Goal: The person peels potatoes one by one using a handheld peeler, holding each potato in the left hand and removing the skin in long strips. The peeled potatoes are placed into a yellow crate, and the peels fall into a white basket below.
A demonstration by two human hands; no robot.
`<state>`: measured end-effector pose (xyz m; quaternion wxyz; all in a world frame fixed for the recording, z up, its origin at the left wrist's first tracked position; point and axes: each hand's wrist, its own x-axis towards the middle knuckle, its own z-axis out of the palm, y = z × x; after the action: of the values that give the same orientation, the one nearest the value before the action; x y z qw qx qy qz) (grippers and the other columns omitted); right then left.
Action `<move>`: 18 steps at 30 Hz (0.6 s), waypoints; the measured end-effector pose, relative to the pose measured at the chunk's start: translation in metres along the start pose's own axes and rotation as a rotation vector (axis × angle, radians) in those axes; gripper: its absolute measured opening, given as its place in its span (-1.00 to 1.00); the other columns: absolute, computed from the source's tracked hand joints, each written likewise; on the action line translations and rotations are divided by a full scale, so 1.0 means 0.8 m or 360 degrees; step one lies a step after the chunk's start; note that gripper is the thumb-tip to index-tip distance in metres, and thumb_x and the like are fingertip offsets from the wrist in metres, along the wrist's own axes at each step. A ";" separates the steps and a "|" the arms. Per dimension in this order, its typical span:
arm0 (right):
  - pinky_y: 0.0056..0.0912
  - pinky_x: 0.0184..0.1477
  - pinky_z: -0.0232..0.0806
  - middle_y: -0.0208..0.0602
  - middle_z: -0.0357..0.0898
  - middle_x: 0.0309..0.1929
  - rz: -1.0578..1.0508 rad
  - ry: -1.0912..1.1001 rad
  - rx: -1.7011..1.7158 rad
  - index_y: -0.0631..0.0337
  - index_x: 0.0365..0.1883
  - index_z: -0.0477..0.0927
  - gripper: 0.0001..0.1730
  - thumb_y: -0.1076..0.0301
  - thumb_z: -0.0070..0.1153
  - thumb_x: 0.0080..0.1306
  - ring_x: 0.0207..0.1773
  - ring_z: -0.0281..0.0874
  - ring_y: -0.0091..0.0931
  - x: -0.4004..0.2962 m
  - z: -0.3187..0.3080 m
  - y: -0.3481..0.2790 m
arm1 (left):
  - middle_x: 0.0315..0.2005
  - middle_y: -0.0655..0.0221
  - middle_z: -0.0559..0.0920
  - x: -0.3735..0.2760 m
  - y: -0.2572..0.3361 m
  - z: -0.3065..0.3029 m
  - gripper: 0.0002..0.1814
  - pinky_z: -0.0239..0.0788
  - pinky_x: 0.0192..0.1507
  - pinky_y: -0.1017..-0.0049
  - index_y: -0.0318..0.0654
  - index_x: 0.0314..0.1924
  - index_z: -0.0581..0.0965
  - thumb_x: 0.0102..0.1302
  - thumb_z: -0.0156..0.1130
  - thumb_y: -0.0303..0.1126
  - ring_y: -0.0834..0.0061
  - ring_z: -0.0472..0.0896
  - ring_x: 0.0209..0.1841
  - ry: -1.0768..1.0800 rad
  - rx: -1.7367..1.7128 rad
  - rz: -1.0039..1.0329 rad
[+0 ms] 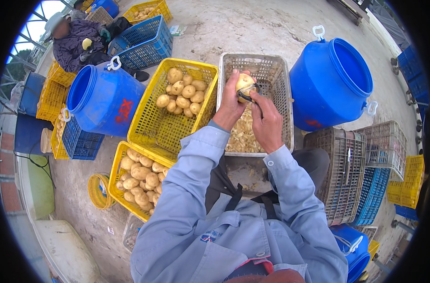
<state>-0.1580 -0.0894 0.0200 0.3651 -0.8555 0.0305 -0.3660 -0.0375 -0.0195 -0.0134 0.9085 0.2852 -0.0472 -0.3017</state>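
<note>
My left hand is closed around a partly peeled potato, held above a whitish plastic crate. A peeler with a black frame lies across the potato's face, its handle gripped by my right hand. Potato peelings cover the near part of the crate's floor below both hands. To the left stands a yellow crate with unpeeled potatoes heaped at its far end. Nearer me, a second yellow crate is filled with potatoes.
Blue plastic barrels stand at right and left. A knife rests on an upturned grey crate at my right. Beyond the left barrel, a seated person holds a potato beside a blue crate. A yellow bucket sits at lower left.
</note>
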 end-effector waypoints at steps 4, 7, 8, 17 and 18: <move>-0.20 -0.39 0.33 -0.16 0.53 -0.37 0.0008 0.0013 -0.0009 0.08 0.01 0.58 -0.66 0.50 0.12 0.25 -0.38 0.52 -0.22 -0.005 0.001 0.001 | -0.30 0.17 0.63 -0.004 0.000 0.004 -0.58 0.54 -0.28 0.32 -0.26 -0.03 0.44 0.45 -0.05 -0.03 0.33 0.62 -0.33 0.0048 0.0036 0.0003; -0.26 -0.25 0.39 -0.13 0.58 -0.24 0.0083 -0.0035 0.0021 0.15 0.02 0.57 -0.65 0.56 0.10 0.25 -0.26 0.58 -0.24 -0.011 -0.001 0.001 | -0.31 0.18 0.62 -0.005 -0.005 0.003 -0.59 0.54 -0.28 0.30 -0.26 -0.04 0.44 0.45 -0.06 -0.03 0.32 0.62 -0.33 0.0110 0.0017 -0.0008; -0.29 -0.18 0.42 -0.11 0.61 -0.18 0.0117 -0.0054 0.0039 0.19 0.02 0.57 -0.65 0.59 0.09 0.26 -0.20 0.60 -0.24 -0.013 -0.001 0.001 | -0.32 0.18 0.62 -0.005 -0.006 0.002 -0.59 0.54 -0.28 0.29 -0.25 -0.05 0.44 0.45 -0.06 -0.03 0.32 0.62 -0.33 0.0134 0.0004 -0.0015; -0.29 -0.17 0.42 -0.10 0.61 -0.18 0.0135 -0.0052 0.0056 0.24 0.00 0.58 -0.69 0.59 0.08 0.27 -0.19 0.60 -0.24 -0.027 0.001 0.011 | -0.34 0.19 0.60 -0.006 -0.009 0.004 -0.61 0.53 -0.27 0.30 -0.25 -0.07 0.42 0.45 -0.08 -0.03 0.26 0.62 -0.33 0.0202 -0.0125 -0.0026; -0.29 -0.17 0.42 -0.10 0.62 -0.18 0.0140 -0.0050 0.0072 0.23 0.00 0.58 -0.68 0.59 0.08 0.27 -0.18 0.60 -0.24 -0.028 0.001 0.013 | -0.34 0.18 0.60 -0.006 -0.010 0.004 -0.61 0.53 -0.27 0.30 -0.25 -0.08 0.42 0.46 -0.08 -0.03 0.25 0.62 -0.33 0.0202 -0.0123 -0.0035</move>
<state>-0.1719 -0.0892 -0.0006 0.4004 -0.8505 0.0542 -0.3368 -0.0468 -0.0236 -0.0144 0.9167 0.2690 0.0253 -0.2944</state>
